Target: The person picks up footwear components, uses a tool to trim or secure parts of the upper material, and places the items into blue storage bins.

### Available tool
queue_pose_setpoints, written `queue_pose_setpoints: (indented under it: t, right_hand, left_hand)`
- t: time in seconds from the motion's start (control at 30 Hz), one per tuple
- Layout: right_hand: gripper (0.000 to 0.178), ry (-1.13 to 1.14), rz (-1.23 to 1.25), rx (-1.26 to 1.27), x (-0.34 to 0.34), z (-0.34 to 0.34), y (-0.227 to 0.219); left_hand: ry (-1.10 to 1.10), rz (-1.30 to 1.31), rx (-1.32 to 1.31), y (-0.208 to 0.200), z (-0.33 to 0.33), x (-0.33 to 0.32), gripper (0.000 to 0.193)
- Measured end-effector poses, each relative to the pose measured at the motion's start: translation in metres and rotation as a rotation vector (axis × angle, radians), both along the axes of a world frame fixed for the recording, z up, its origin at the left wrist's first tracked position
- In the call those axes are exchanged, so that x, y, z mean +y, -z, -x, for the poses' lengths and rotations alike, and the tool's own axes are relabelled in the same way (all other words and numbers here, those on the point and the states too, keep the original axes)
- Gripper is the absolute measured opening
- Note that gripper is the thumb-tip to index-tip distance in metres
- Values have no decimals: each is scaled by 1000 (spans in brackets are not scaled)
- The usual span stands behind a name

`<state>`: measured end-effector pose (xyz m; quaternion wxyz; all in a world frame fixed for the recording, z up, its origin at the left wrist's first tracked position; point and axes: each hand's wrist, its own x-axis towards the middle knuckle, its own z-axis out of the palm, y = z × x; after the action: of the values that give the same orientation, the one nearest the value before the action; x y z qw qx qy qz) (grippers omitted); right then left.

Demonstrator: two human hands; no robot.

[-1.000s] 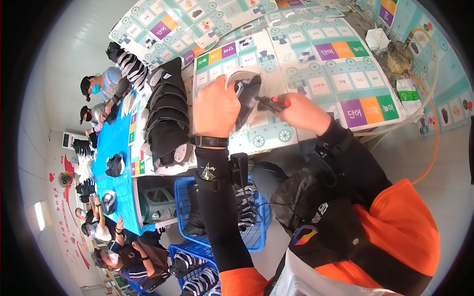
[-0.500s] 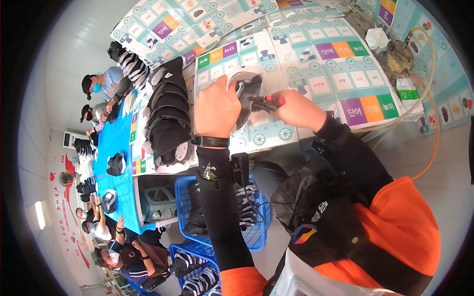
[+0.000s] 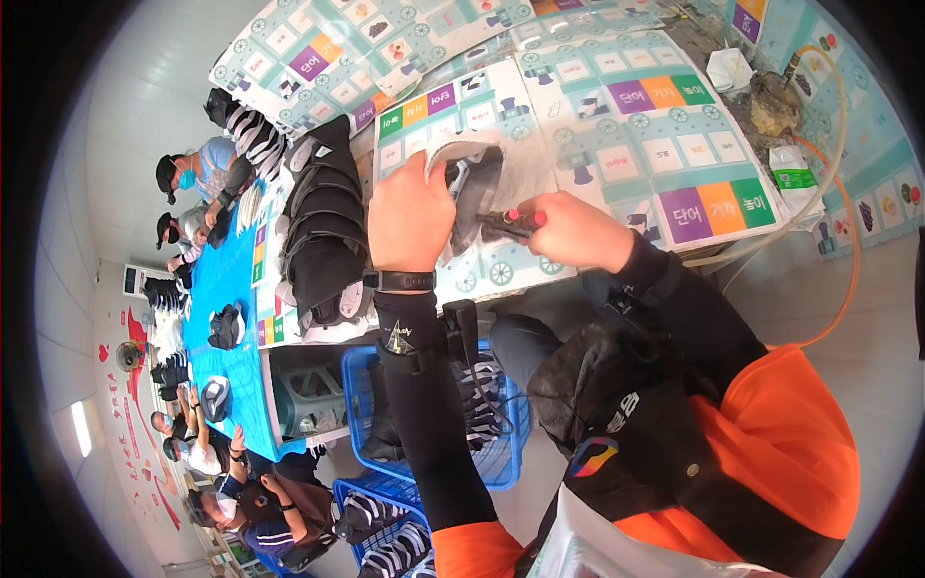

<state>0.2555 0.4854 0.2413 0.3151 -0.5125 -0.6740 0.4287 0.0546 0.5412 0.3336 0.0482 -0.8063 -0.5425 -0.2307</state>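
Above the near edge of the table, my left hand [image 3: 412, 217] is closed on a dark grey cap [image 3: 474, 191] with a pale, curved edge. The palm and wrist hide part of the cap. To its right, my right hand [image 3: 578, 229] is wrapped round a small dark hand tool [image 3: 507, 223] with red-ended handles. The tool's dark tip points left at the cap, close to its lower right side. Whether the tip touches the fabric I cannot tell, and the tool's exact kind is unclear.
A nested stack of black caps [image 3: 326, 226] lies left of my left hand. Blue baskets [image 3: 506, 462] with caps stand below the table. A pale hose [image 3: 840, 144] and a green-and-white packet [image 3: 792, 175] are at the right. Several people sit along a blue-covered table [image 3: 214, 361].
Both hands have shifted slightly left with the cap and the tool. The cap is tilted a little differently, and the tool stays close to it. The grips look the same.
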Motion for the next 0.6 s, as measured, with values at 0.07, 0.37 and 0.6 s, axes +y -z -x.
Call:
queue_pose_setpoints:
  t: [0.07,0.37,0.6]
  right_hand:
    - [17,176,-210,-59,6,3,6]
    - [18,303,-213,-49,1,-10,-4]
    - [20,390,-274,-83,6,-21,-1]
  left_hand:
    - [1,-21,5,0,0,0,28]
    - [12,16,-10,3,-7,4,27]
    - [15,14,-18,-1,-10,4,28]
